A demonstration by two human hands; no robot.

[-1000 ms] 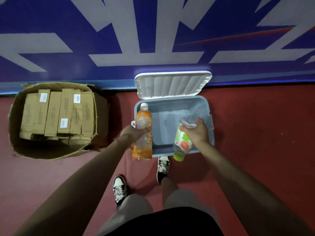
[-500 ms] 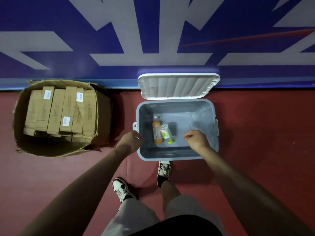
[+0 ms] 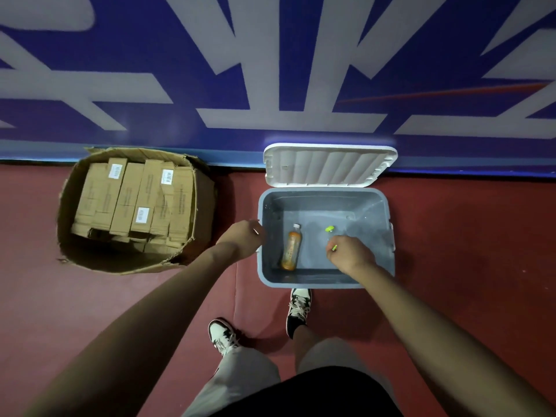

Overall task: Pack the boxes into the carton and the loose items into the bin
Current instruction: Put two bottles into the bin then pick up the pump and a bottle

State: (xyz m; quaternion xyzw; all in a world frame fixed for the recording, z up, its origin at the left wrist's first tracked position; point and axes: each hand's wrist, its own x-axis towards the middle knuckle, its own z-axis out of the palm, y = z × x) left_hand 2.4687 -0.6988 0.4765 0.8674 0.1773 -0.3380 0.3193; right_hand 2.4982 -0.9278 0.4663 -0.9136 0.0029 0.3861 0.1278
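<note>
**Grey bin takes both bottles as hands let go**

Bare and loosely curled, the left hand hangs empty at the left rim of the grey bin; the right hand, fingers half closed on nothing certain, hovers over its near right corner. A second ago each carried a bottle. The orange bottle now lies on the bin floor, the green-capped bottle beside it, partly hidden. The white lid stands open; the carton of boxes sits left on red floor, against a blue wall.
</note>
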